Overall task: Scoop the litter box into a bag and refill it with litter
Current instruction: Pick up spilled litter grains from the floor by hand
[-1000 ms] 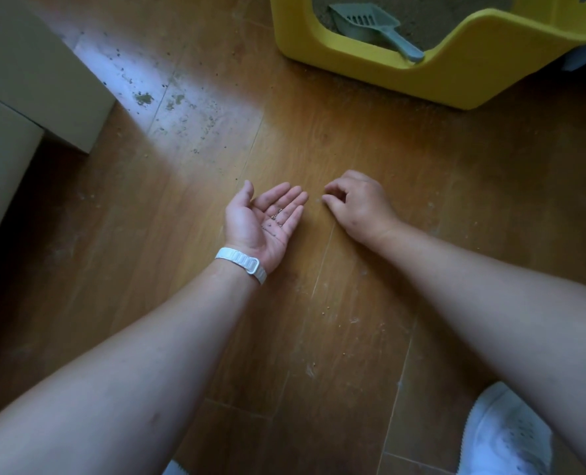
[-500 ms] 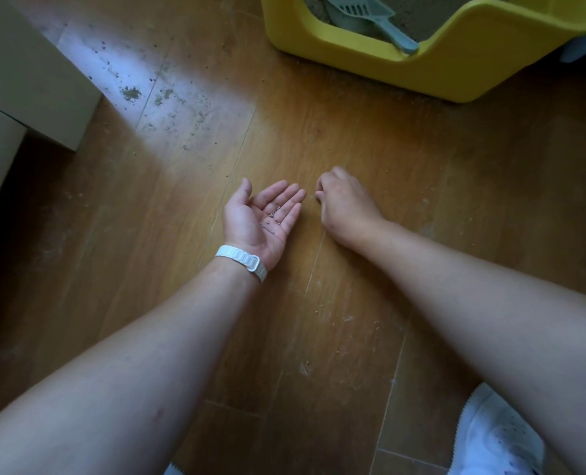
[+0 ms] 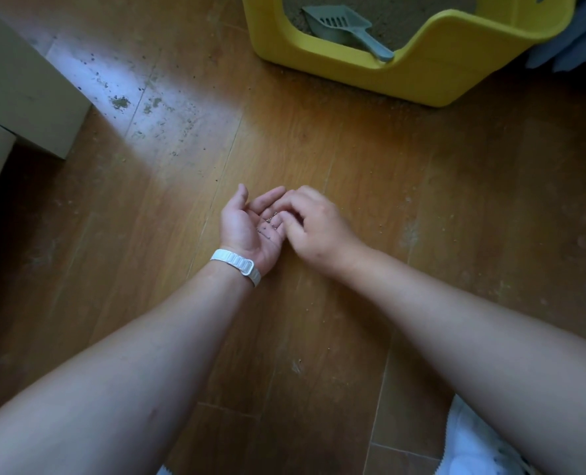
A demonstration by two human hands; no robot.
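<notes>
Grey scoop (image 3: 339,25) lies on litter (image 3: 408,15) inside yellow litter box (image 3: 387,80).

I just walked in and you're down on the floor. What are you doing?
A person is low over the wooden floor, gathering spilled litter grains by hand. The left hand lies palm up with a few grains in it. The right hand, fingers curled, has its fingertips at that palm. The grey scoop lies untouched in the yellow litter box, and more scattered litter lies on the floor to the left.
</notes>
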